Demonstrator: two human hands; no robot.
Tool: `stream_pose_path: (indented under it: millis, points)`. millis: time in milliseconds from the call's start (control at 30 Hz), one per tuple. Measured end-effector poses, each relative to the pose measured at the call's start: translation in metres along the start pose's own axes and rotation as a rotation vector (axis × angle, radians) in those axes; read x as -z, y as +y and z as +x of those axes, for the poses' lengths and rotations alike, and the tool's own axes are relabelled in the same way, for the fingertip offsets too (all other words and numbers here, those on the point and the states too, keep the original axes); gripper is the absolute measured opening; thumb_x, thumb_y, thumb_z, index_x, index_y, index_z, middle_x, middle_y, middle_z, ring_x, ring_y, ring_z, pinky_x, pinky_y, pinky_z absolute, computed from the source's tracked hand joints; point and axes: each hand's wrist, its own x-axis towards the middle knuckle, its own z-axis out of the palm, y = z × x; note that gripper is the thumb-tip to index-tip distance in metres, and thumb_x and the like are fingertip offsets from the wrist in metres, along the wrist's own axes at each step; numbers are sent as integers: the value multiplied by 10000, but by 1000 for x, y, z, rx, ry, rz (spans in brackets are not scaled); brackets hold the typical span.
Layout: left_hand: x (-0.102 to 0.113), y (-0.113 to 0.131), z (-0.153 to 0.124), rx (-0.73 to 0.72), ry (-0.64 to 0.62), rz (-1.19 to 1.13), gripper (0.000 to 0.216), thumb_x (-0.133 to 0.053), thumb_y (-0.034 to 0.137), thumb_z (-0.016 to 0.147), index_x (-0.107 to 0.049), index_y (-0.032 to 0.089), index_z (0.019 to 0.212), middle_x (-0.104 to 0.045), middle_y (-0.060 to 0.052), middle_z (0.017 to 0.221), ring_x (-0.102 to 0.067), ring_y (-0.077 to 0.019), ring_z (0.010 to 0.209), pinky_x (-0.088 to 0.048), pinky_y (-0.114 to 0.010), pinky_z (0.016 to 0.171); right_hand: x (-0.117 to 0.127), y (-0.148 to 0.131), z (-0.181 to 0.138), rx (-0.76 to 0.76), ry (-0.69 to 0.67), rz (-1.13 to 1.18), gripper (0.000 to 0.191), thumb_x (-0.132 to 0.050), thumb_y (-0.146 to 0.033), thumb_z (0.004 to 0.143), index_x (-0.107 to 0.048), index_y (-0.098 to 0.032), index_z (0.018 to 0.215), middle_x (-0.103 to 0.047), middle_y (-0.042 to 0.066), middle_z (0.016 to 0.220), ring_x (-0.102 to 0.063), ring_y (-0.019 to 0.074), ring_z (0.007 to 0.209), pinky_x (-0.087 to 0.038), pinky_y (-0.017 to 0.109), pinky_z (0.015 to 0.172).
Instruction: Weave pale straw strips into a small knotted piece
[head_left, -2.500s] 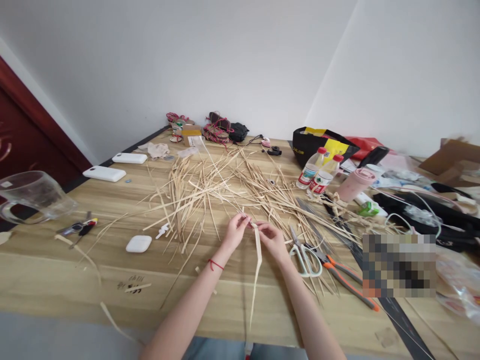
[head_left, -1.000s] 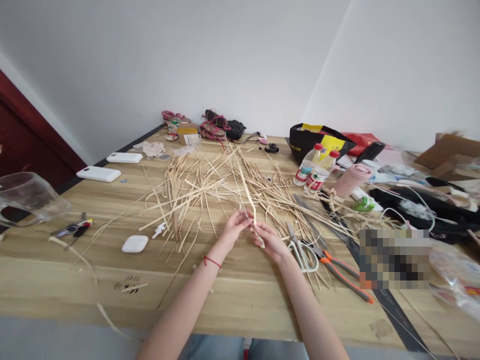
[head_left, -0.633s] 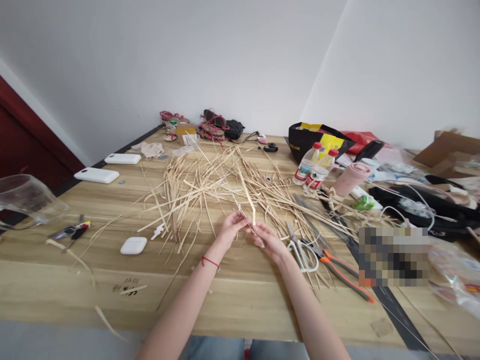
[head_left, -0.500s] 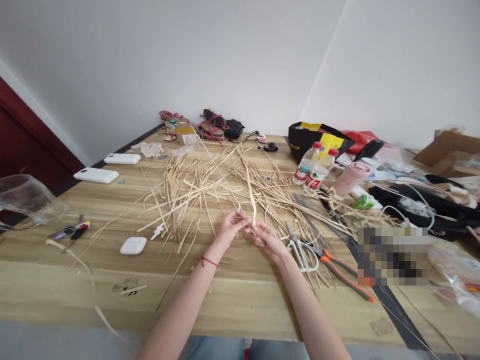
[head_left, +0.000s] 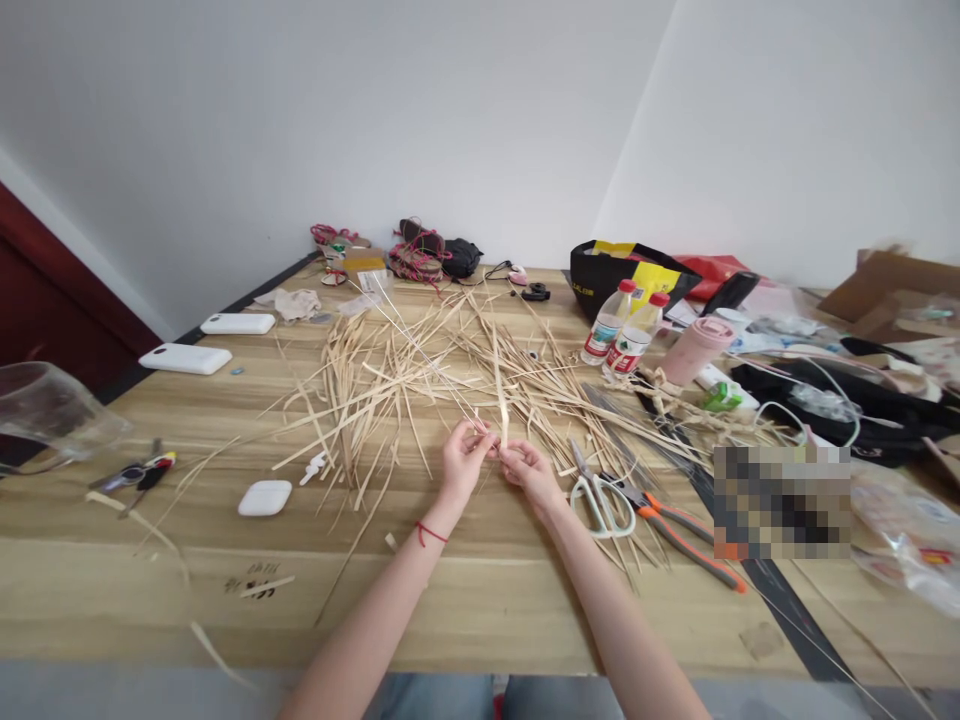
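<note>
I am looking down over a wide wooden surface (head_left: 487,600) that is filling most of the view. A loose pile of straw (head_left: 390,385) is sprawling across its middle, reaching toward the far wall. A black and yellow bag (head_left: 600,280) is sitting at the far right, and a glass jug (head_left: 45,415) is standing at the left edge. Two white power banks (head_left: 185,358) are lying well to the left of the straw. Two bottles (head_left: 609,325) are standing side by side in front of the bag, with a pink cup (head_left: 694,350) lying just right of them.

Nearer to me, white-handled scissors (head_left: 596,490) are lying just beside the right hand (head_left: 529,470), and orange-handled pliers (head_left: 675,535) are lying just right of the scissors. A white earbud case (head_left: 265,497) is resting apart on the left.

Both hands are meeting at the near edge of the straw, just above the surface. The left hand (head_left: 461,465), with a red thread (head_left: 431,533) around its wrist, is pinching narrow on a strip (head_left: 502,420), and the right hand's fingertips are pinching the same strip from the other side. The strip is standing nearly upright between them, rising over the pile.
</note>
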Motion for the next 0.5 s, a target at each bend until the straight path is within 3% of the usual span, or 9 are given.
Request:
stream_pose_path:
  millis: [267, 500]
  points:
    - [3, -4, 2, -13, 17, 61, 267, -702, 313, 659, -534, 152, 791, -600, -75, 956, -632, -164, 751, -535, -261, 600, 2, 6, 2, 13, 6, 9, 347, -750, -408, 625, -591, -189, 841, -705, 55, 789, -369, 44, 429, -191, 189, 406]
    - [8, -8, 7, 102, 82, 15, 246, -739, 264, 592, -573, 143, 727, -612, -24, 727, -589, -143, 685, -491, -249, 621, -2, 7, 1, -3, 23, -10, 372, -756, -421, 606, -590, -187, 844, -695, 54, 787, -388, 52, 448, -196, 188, 407]
